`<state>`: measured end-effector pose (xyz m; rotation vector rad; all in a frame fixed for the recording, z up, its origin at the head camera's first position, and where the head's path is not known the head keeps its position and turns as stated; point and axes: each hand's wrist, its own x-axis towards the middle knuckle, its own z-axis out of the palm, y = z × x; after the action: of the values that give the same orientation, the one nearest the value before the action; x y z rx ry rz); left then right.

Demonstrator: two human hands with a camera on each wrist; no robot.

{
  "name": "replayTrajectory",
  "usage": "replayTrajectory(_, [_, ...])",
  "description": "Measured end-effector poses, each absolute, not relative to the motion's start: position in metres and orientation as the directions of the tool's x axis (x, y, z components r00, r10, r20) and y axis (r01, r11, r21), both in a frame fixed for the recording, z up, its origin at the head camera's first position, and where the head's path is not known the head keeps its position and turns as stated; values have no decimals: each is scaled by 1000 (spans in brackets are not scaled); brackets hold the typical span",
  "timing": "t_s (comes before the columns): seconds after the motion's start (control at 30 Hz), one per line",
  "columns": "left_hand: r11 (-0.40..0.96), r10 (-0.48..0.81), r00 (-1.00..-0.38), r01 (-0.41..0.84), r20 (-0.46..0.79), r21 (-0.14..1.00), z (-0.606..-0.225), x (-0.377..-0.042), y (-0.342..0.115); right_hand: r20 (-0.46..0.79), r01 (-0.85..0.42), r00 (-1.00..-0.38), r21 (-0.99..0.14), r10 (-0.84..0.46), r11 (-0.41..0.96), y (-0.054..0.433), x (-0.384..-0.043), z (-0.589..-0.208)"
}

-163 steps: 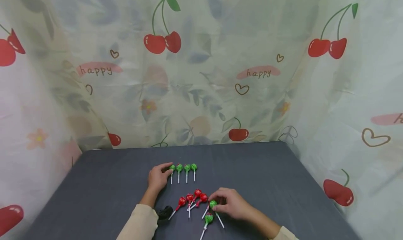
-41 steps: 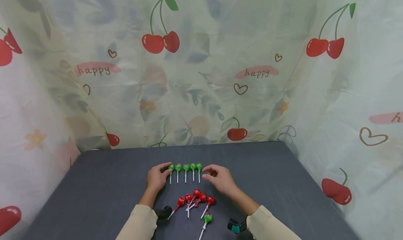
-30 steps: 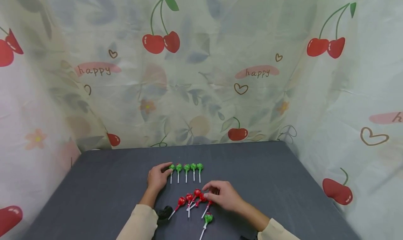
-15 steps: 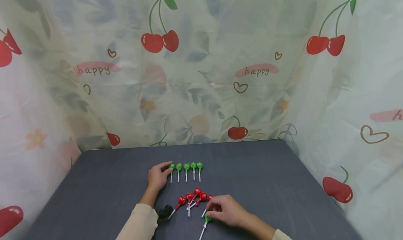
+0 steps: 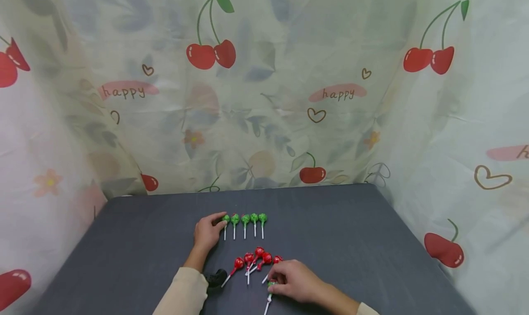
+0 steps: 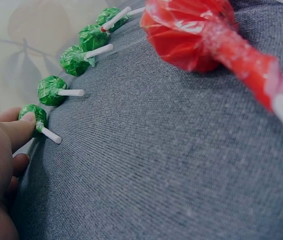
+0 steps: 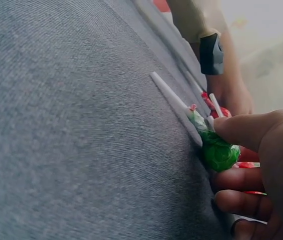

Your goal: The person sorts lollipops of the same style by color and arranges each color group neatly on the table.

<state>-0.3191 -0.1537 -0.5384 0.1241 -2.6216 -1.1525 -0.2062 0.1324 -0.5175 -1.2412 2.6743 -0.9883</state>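
On the dark gray table (image 5: 144, 241), the right hand (image 5: 299, 280) would likely do best with a light pinch and a straight lift, clear of the red lollipops (image 5: 259, 252) just beyond; the left hand (image 5: 206, 232) should press gently, keeping the green row (image 5: 245, 218) even. Right thumb and fingers are clamped on the near green lollipop (image 7: 220, 152), stick toward the person; left thumb and forefinger pinch the leftmost green lollipop (image 6: 40, 116) by its head.
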Motion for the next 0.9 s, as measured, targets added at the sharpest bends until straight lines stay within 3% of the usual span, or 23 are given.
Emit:
replayTrajectory(0.37, [673, -189, -960, 27, 206, 739, -537, -320, -154, 238, -685, -665, -574, -708, 449, 132, -222, -498])
replayTrajectory(0.6, [673, -189, -961, 24, 204, 739, -538, -319, -155, 181, -646, -696, -579, -695, 497, 133, -241, -480])
replayTrajectory(0.9, [671, -195, -961, 14, 195, 742, -539, -320, -154, 248, -646, -734, -543, -632, 537, 134, -271, -469])
